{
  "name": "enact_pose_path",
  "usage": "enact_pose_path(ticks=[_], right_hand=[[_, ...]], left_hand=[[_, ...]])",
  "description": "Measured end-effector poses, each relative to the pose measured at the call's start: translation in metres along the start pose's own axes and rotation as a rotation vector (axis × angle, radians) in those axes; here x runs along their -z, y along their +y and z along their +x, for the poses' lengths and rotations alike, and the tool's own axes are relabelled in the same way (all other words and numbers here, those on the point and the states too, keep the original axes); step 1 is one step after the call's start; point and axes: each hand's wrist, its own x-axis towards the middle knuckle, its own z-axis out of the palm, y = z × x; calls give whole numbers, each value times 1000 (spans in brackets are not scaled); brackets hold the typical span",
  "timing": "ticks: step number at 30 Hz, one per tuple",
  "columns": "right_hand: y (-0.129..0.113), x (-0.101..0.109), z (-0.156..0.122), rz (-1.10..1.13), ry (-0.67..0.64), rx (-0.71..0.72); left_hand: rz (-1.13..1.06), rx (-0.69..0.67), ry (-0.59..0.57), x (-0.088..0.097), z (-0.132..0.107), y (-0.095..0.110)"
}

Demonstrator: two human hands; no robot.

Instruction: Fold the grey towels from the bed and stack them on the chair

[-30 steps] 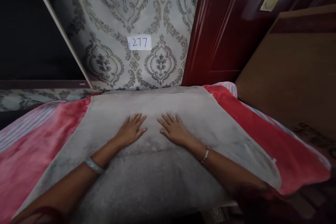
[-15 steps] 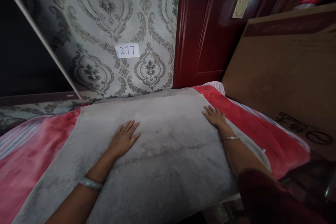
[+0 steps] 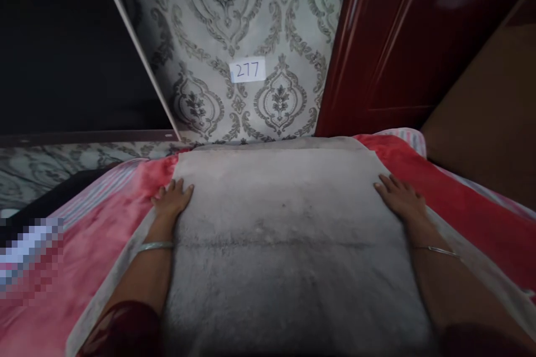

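Left hand [image 3: 172, 201] is on the left edge of the grey blanket [image 3: 285, 223], right hand [image 3: 400, 198] on its right edge, level with each other. Both grips are flat, fingers loosely spread, pinching nothing. The blanket lies between my hands on the red blanket [image 3: 460, 206], long axis running away from me toward the wall [image 3: 259, 11], neither hand nearer; count: one grey, one red.

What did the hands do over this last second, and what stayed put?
Both hands slid apart from the middle of the grey blanket: the right hand went out to its right edge first, then the left hand to its left edge. Both lie flat, gripping nothing. The grey blanket stays spread over the red blanket.
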Motion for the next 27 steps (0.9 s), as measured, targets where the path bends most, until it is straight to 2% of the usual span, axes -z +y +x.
enact_pose_path(ticks=[6,9,11,16,19,22,24,27], right_hand=[[-5,5,-7,11,4,13],[-5,5,-8,22,-1,25],[-4,2,-7,31,-3,24],[0,-4,-1,39,-3,8],[1,-4,0,33,-25,-1],[2,-5,2,22,-50,2],[5,-8,5,5,-41,5],[16,-18,14,-31,-18,16]], left_hand=[[29,-33,90,0,-9,4],[76,-133,165,3,-15,12],[69,-255,145,4,-18,31],[34,-680,-104,-8,-17,106],[64,-773,-184,-23,-8,135],[65,-766,-158,-35,8,135],[72,-739,-124,-37,23,124],[115,-604,-61,-32,46,97]])
